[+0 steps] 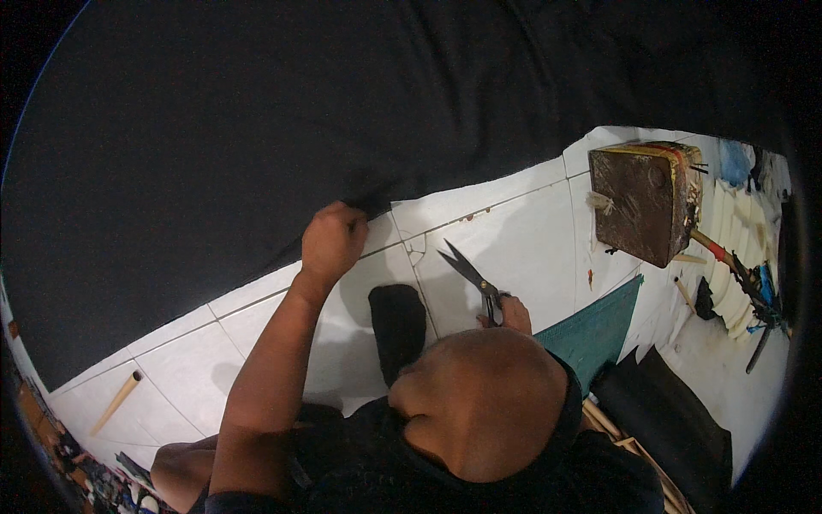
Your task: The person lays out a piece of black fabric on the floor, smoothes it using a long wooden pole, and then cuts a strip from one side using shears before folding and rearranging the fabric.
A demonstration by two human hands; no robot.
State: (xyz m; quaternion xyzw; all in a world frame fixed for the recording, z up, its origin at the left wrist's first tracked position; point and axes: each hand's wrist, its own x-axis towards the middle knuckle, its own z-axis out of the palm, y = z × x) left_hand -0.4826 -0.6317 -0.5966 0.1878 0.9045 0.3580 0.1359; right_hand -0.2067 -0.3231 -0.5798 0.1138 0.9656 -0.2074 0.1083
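Observation:
A large sheet of black fabric (214, 171) covers the far side of the white tiled floor. My left hand (336, 242) is closed on its near edge, where the cloth bunches a little at the fingers. Right of it, my right hand (512, 315) grips the handles of black-handled scissors (469, 267). Their blades are slightly apart, point toward the fabric and touch none of it. Part of the right hand is hidden behind my bent knee. A foot in a black sock (398, 325) stands on the tiles between my hands.
A brown box-shaped block (642, 201) stands at the right, with a stick (719, 248) behind it. Nearer lie a green mat (599, 325) and folded black material (672, 411). Pale crumpled material (736, 257) is at far right. A tan tube (117, 403) lies at lower left.

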